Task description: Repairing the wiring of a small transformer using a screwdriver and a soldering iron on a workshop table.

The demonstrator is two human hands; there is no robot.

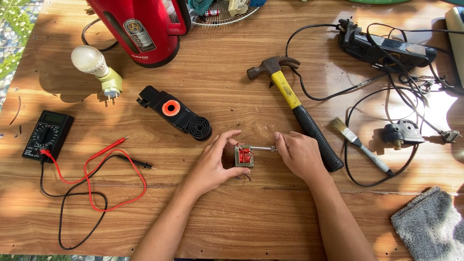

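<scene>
Far left on the wooden worktop (232, 217): black multimeter (47, 135), dial up, red and black probe leads (104, 166) looping out across the wood, tips pointing right. Above it, a white bulb in a pale green plug adapter (96, 67), lying on its side. Just right of that, a red electric kettle (142, 26) at the top edge, partly cut off. Below the kettle, a black plastic housing with an orange ring (175, 112), lying diagonally.

At centre, left hand (215, 162) curled around a small transformer (244, 155) with red winding and grey metal core, resting on the worktop; thumb below, fingers (229, 136) arched over the top and left side, grip closed on it. Right hand (299, 153) just beside, grip pinched shut on a thin metal rod-like tool (261, 148), lying level, its left end touching the top of the transformer; kind of tool too small to tell.

Just behind the right hand, a claw hammer (297, 104) with yellow and black handle, lying diagonally. Further right, a small paintbrush (360, 145), then a black plug (403, 133) amid tangled black cables, a black power strip (382, 46) above. Bottom right corner, a grey cloth (430, 224).
</scene>
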